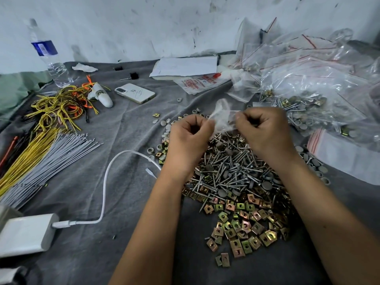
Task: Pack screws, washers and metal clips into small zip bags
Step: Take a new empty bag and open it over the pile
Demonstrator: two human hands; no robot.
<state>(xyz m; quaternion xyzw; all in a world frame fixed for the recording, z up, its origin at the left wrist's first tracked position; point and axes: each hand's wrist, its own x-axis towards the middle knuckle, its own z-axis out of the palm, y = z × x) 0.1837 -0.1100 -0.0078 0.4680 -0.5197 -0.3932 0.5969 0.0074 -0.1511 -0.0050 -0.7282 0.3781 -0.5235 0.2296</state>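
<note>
Clearly we are well into the job but far from the end of it: a heap of filled bags lies at the far right of the worktop, each showing screws and clips through the clear plastic, while a big loose pile remains in front of us. That pile has screws in the middle, brass-coloured clips spread nearer to us, and grey washers scattered along its far and right edges. A stack of unused bags sits at the right, just beside the pile. Judging by what is left, many more bags must still be filled. At this moment we hold one small bag above the far edge of the pile; whether anything is in it yet, we cannot tell. Our left hand has its grip clenched on the bag's left edge, pinching it between thumb and curled fingers. Our right hand pinches the right edge the same way, knuckles up. Both forearms reach forward over the pile, hands level and close together, which suggests we are pulling the mouth open or pressing it closed.
</note>
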